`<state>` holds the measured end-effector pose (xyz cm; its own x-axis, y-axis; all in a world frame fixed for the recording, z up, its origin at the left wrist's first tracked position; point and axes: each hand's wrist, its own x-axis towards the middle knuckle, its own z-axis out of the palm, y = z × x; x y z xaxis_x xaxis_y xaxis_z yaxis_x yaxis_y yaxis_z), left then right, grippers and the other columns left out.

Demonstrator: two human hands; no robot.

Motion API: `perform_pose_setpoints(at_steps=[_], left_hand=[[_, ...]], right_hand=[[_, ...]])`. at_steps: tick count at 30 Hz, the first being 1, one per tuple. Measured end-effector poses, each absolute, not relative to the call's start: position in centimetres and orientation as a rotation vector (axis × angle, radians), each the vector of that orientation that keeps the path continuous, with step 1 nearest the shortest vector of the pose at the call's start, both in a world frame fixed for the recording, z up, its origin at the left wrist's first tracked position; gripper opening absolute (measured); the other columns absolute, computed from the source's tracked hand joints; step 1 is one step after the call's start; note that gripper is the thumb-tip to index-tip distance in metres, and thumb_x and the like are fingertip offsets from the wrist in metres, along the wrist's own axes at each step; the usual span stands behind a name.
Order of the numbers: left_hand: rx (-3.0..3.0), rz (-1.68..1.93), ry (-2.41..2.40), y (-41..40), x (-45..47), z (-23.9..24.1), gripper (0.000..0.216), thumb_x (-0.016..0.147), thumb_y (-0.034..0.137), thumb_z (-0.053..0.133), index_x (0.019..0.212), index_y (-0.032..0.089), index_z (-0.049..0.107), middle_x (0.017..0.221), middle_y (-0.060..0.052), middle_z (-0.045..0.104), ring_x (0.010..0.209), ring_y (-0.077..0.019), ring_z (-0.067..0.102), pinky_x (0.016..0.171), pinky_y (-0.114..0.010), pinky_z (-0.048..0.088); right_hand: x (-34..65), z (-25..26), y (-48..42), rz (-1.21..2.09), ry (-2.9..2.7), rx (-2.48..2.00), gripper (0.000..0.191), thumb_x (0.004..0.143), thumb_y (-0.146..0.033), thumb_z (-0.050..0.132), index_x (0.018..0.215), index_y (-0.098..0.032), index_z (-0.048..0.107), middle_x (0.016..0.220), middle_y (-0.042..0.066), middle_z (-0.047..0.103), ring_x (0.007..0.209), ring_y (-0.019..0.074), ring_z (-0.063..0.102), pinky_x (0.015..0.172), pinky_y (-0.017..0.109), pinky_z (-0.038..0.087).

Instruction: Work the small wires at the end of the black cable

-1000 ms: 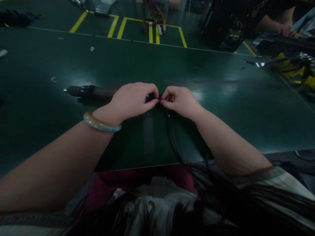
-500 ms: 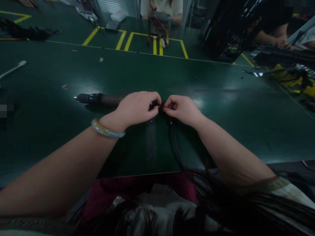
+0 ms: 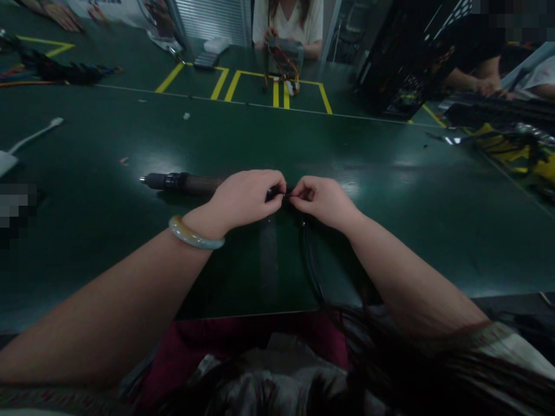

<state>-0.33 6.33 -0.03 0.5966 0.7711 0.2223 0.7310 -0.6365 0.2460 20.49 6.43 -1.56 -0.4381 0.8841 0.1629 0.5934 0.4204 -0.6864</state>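
Observation:
A dark electric screwdriver (image 3: 195,184) lies sideways on the green table, its metal tip pointing left. My left hand (image 3: 247,196), with a jade-like bangle at the wrist, covers the tool's rear part. Its thumb and fingers are closed around the black tail end. Directly to the right, my right hand (image 3: 323,199) pinches something small and dark against that end; the fingertips hide what it is. Below the right hand a black cable (image 3: 310,260) runs down toward the table's front edge.
Across the table a person (image 3: 288,34) handles a grey box with coloured wires (image 3: 284,52). Dark wiring (image 3: 60,69) lies far left, beyond a white cable (image 3: 37,136). A large black case (image 3: 390,58) stands at the back right, near another person's hands (image 3: 489,86).
The view has shifted slightly, so the table scene sits lower and mostly farther right. Both hands keep the same pinching hold at the screwdriver's tail end.

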Motion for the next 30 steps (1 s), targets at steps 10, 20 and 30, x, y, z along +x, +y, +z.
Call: perform_pose_setpoints(at_steps=[10,20,30], left_hand=[[2.697,0.496,1.206,6.5,-0.5,-0.1,0.02,0.084,0.028,0.054,0.101,0.022,0.061,0.1,-0.003,0.065,0.093,-0.0213,0.06,0.083,-0.035,0.045],[2.682,0.543,1.212,6.3,-0.4,0.2,0.011,0.084,0.022,0.057,0.095,0.021,0.06,0.096,-0.002,0.064,0.09,-0.0195,0.06,0.083,-0.036,0.047],[2.669,0.554,1.228,6.2,-0.4,0.3,0.01,0.086,0.024,0.055,0.095,0.021,0.06,0.092,-0.002,0.064,0.087,-0.0191,0.06,0.081,-0.035,0.047]], right_hand=[[20.3,-1.2,6.3,0.789,-2.167,-1.293,0.009,0.079,-0.024,0.064,0.084,-0.017,0.067,0.076,0.0,0.066,0.064,0.0121,0.057,0.057,0.022,0.038],[20.1,-0.4,6.1,0.752,-2.18,-1.347,0.004,0.079,-0.024,0.064,0.08,-0.02,0.067,0.071,-0.001,0.065,0.061,0.013,0.058,0.055,0.023,0.038],[19.9,0.0,5.9,0.74,-2.166,-1.321,0.004,0.079,-0.022,0.064,0.079,-0.02,0.067,0.073,-0.001,0.066,0.063,0.0138,0.059,0.056,0.023,0.04]])
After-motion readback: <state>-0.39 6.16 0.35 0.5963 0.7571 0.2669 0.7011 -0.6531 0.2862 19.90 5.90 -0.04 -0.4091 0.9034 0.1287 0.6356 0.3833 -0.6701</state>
